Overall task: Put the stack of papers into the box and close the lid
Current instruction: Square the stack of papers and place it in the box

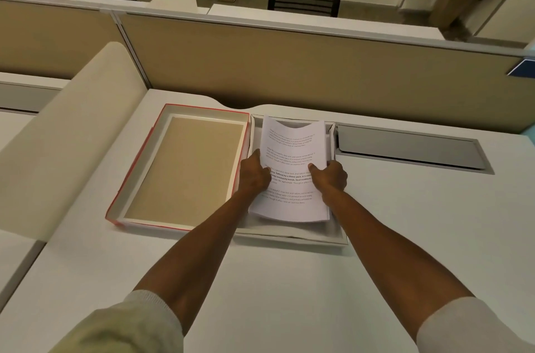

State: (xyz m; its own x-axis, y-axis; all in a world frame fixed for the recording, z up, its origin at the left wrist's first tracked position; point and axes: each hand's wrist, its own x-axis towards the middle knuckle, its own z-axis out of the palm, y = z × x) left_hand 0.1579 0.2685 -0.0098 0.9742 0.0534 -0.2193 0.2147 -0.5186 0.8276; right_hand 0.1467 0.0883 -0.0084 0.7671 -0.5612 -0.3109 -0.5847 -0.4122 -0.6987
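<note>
Two bare hands gripping one stack of papers (pixel 291 167) by its side edges, left hand (pixel 254 174), right hand (pixel 330 176), stack bowed over open white box (pixel 337 232), red-edged lid (pixel 179 167) inside-up just beside, white desk (pixel 275 280).

Papers (pixel 292 156): white, black print. Lid (pixel 185 167), centre-left: red rim, tan inside. Box (pixel 338 237): white. Desk (pixel 275 289): white. Partition (pixel 289 63), upper frame: tan.

Dim, warm indoor light, soft shadows, and wide-angle bending at the edges.
</note>
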